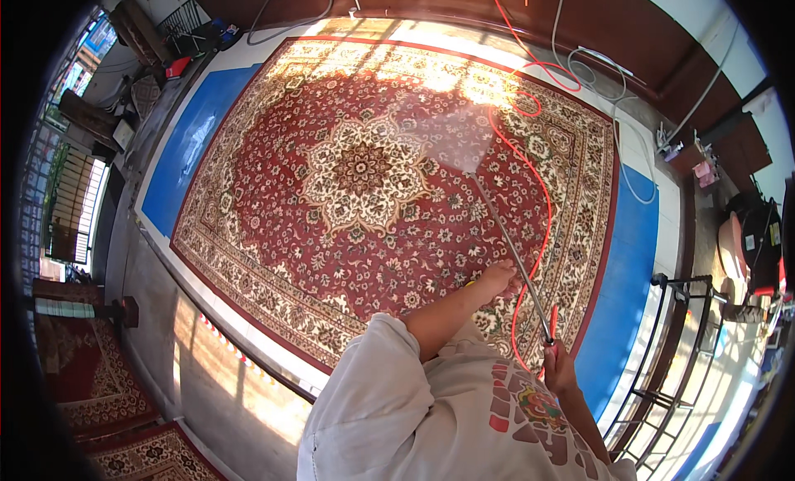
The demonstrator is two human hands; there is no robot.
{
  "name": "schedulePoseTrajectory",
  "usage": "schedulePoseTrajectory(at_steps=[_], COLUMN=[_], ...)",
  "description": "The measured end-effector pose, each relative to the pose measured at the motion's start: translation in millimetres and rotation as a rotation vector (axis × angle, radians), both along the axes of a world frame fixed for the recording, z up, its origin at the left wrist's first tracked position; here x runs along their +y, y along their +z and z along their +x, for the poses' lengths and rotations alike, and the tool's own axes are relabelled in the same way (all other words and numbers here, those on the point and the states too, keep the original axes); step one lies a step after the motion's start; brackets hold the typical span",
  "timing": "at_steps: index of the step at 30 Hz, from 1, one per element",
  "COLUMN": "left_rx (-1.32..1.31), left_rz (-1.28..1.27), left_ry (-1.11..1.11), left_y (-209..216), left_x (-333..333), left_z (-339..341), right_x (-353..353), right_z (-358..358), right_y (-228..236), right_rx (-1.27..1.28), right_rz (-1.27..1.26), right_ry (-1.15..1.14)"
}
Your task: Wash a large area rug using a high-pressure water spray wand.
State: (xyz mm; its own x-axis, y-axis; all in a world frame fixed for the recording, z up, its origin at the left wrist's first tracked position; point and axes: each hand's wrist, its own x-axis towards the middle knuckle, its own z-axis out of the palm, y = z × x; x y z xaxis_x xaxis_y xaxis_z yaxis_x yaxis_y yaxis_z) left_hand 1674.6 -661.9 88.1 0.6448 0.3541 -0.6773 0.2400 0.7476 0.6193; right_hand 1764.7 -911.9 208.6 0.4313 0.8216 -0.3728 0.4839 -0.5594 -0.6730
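My right hand [560,367] is closed around the red-handled grip of a pressure washer spray wand [507,238], at the lower right. The wand's thin metal tube points up and away, and a fan of white spray [460,137] leaves its tip onto the carpet. My left hand [499,280] is held out ahead with curled fingers, close beside the tube. Whether those fingers hold anything is hidden. Beneath lies a large red and cream patterned carpet [273,191] with a flower medallion. A red hose [548,208] curves over its right side and passes near both hands.
Blue floor panels [186,150] border the carpet on white tiles. A black metal rack [662,357] stands at the right. Grey hose [621,150] loops along the far right wall. Other patterned rugs [103,382] lie at lower left, beyond a raised edge.
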Motion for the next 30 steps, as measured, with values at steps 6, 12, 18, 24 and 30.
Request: schedulePoseTrajectory(at_steps=[6, 12, 18, 24, 30], left_rx=[0.388, 0.745, 0.635, 0.413, 0.183], left_rz=[0.085, 1.143, 1.099, 0.226, -0.076], left_ry=[-0.010, -1.510, -1.426, -0.284, -0.154], left_y=[-65.9, -136.5, -156.7, -75.2, 13.4], left_x=[-46.3, -58.1, -49.6, -47.8, -49.6], left_z=[-150.7, -328.3, -400.3, -312.3, -260.7], right_x=[-114.8, -230.5, -225.8, -135.3, -26.2], right_z=[-75.2, -158.0, -215.1, -237.7, -261.8], right_y=[3.0, -13.3, -24.2, -13.1, 0.2], right_rx=[0.020, 0.083, 0.134, 0.130, 0.040], right_rz=[-0.219, -0.470, -0.452, -0.298, -0.185], right_ry=[-0.130, -0.286, -0.228, -0.147, -0.072])
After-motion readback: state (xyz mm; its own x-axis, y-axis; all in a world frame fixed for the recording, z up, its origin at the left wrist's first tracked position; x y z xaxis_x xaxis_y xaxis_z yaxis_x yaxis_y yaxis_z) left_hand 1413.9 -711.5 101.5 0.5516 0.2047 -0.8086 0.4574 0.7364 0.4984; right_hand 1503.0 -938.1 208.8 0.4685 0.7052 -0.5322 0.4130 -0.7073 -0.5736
